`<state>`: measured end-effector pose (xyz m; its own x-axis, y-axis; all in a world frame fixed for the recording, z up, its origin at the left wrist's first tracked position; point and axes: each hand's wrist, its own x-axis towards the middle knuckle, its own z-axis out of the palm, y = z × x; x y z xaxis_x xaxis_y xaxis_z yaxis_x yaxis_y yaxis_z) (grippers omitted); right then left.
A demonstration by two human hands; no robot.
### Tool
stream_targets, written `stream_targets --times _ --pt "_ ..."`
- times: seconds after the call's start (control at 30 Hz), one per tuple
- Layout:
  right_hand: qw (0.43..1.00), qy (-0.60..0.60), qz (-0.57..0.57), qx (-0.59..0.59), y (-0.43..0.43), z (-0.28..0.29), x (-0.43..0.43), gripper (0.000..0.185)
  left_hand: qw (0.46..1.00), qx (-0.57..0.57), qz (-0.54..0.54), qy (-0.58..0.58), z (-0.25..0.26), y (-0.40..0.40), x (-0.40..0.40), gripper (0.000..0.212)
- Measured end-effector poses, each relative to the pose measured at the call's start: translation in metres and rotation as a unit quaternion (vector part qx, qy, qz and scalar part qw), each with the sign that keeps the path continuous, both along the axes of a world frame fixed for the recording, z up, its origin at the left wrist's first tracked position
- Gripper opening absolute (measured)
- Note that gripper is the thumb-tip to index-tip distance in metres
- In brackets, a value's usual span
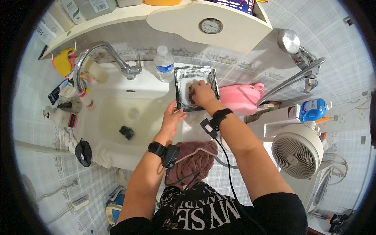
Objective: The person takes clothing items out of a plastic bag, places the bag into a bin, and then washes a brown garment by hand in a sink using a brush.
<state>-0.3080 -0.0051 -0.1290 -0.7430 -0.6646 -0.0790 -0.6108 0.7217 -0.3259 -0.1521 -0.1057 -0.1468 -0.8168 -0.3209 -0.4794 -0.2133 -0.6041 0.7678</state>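
Observation:
A black rectangular tray (197, 109) coated with white foam lies on the right part of the white sink's ledge. My right hand (203, 93) reaches inside it, fingers curled on a dark brown scrubbing pad (191, 95) that is partly hidden by them. At the tray's near left corner, my left hand (171, 119) touches the rim, its fingers spread and the thumb towards the tray. Cloudy water stands in the sink basin (117, 111), where a dark scouring pad (126, 133) lies. Both wrists wear black straps with small devices.
A plastic bottle (164, 65) stands left of the tray, beside the chrome faucet (131, 70). Right of the tray leans a pink collapsible basin (239, 98). A white fan (293, 155) is near my right arm. A brown towel (195, 164) hangs at the sink's front.

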Motion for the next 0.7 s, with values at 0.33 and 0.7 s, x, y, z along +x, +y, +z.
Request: stream_targets --times 0.33,0.7 --pt "0.997 0.034 0.030 -0.069 0.005 -0.004 0.008 0.028 1.000 0.016 -0.002 0.000 0.004 -0.002 0.001 0.052" --pt "0.462 -0.674 -0.204 -0.539 0.033 0.045 0.021 0.034 0.992 0.097 0.069 0.042 0.022 -0.023 0.036 0.055"
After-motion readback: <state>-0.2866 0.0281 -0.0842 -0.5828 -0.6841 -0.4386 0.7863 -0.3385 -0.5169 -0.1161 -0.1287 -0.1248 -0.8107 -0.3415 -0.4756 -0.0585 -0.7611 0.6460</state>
